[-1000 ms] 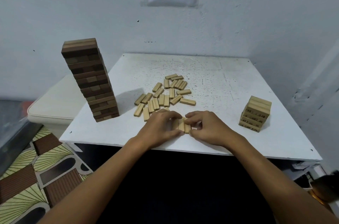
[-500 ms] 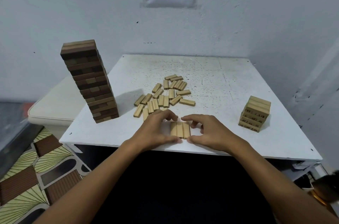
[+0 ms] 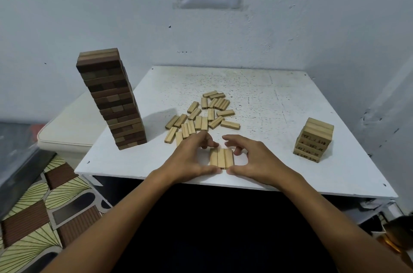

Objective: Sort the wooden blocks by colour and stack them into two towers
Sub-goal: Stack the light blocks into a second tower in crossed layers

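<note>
- Three pale blocks (image 3: 221,158) lie flat side by side near the table's (image 3: 279,94) front edge, straight ahead of me at 12 o'clock, between my two hands.
- My left hand (image 3: 190,158) curves round their left side: thumb at the near end, fingertips at the far end. My right hand (image 3: 257,158) mirrors it on the right. Both cup the row with bent fingers; I cannot tell whether they press it or just frame it.
- The loose pale blocks (image 3: 201,116) lie scattered just beyond my fingers, toward 12 o'clock.
- The short pale tower (image 3: 314,139) at 2 o'clock carries dark printed numbers on its block sides; they are too small for me to read surely.
- The tall dark tower (image 3: 111,100) at 10 o'clock stands near the left edge, in brown layers with a lighter top course, leaning slightly.
</note>
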The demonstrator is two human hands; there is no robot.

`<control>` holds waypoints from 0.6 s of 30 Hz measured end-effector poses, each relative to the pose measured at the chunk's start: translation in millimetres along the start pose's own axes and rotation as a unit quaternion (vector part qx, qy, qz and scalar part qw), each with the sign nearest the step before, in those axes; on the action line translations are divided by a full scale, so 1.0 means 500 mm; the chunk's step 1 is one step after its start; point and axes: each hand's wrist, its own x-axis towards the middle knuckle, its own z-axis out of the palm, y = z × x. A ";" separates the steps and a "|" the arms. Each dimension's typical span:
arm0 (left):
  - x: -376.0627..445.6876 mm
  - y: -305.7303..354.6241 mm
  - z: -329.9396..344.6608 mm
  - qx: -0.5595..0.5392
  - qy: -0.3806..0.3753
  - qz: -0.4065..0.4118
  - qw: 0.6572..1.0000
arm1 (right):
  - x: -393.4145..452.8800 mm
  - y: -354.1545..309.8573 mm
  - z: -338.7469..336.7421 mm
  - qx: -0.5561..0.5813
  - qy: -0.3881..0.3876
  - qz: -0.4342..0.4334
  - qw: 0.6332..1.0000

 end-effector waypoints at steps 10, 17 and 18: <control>0.013 -0.003 0.001 -0.023 0.001 -0.021 1.000 | 0.007 -0.012 0.004 0.013 0.001 -0.004 1.000; 0.085 0.062 -0.024 -0.016 -0.001 0.033 0.999 | 0.005 -0.024 -0.069 -0.023 0.076 -0.030 0.996; 0.099 0.075 -0.027 -0.017 -0.001 0.044 0.999 | 0.005 -0.027 -0.087 -0.028 0.086 -0.031 0.995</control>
